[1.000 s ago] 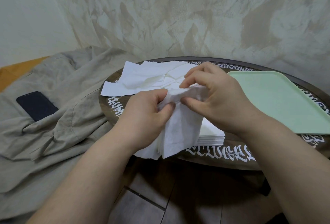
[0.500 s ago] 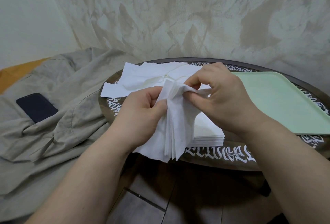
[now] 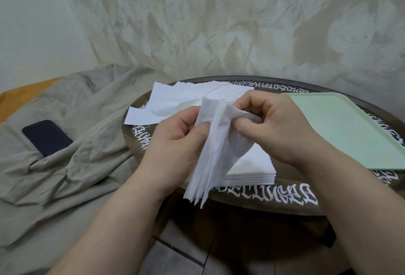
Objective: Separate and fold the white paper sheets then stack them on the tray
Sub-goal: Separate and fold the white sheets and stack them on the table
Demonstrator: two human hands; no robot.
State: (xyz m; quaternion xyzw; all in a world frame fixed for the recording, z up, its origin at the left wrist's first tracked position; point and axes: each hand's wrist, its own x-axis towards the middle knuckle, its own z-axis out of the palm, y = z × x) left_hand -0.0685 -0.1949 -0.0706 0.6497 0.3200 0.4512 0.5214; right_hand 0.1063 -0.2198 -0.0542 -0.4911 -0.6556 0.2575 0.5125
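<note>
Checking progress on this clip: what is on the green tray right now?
Nothing shows on the visible part of the green tray: no folded sheets yet. Its near-left corner is hidden behind the right hand, and its right end runs out of frame, so those parts cannot be checked.

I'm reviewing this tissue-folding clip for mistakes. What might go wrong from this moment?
The left hand and right hand pinch a thin bunch of white paper sheets at its top; pulling apart could tear a sheet or take several together. The bunch hangs past the round dark table edge, so loosened sheets may drop to the floor, missing the pale green tray.
</note>
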